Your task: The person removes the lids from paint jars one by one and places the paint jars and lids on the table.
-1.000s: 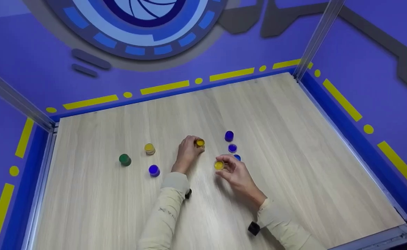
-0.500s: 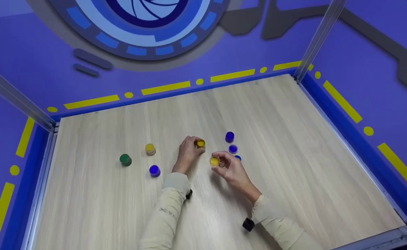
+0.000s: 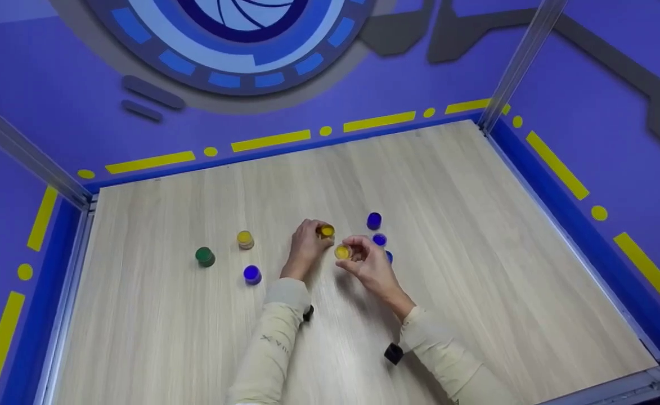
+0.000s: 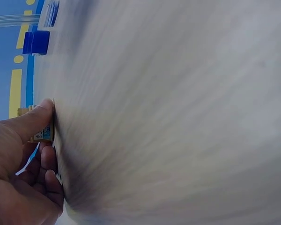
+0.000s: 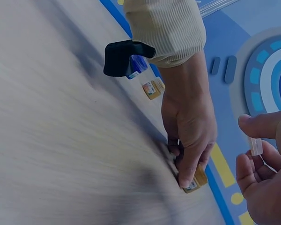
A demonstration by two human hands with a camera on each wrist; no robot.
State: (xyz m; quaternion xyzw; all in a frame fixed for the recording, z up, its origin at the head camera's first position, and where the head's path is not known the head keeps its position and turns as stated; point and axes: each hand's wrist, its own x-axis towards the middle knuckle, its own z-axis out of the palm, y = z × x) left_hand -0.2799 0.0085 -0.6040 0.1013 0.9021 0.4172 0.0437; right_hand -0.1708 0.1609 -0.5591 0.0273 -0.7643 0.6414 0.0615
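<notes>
The left hand (image 4: 18, 173) fills the lower left corner, its fingers (image 4: 49, 159) curled round a small amber jar (image 4: 40, 133) with a printed label, the thumb lying along the jar's top edge. The jar stands against the pale wooden bench (image 4: 178, 117), which is blurred and covers most of the view. Well apart, near the upper left corner, a blue jar (image 4: 36, 42) stands on the bench, with a second blue jar (image 4: 51, 13) just beyond it.
</notes>
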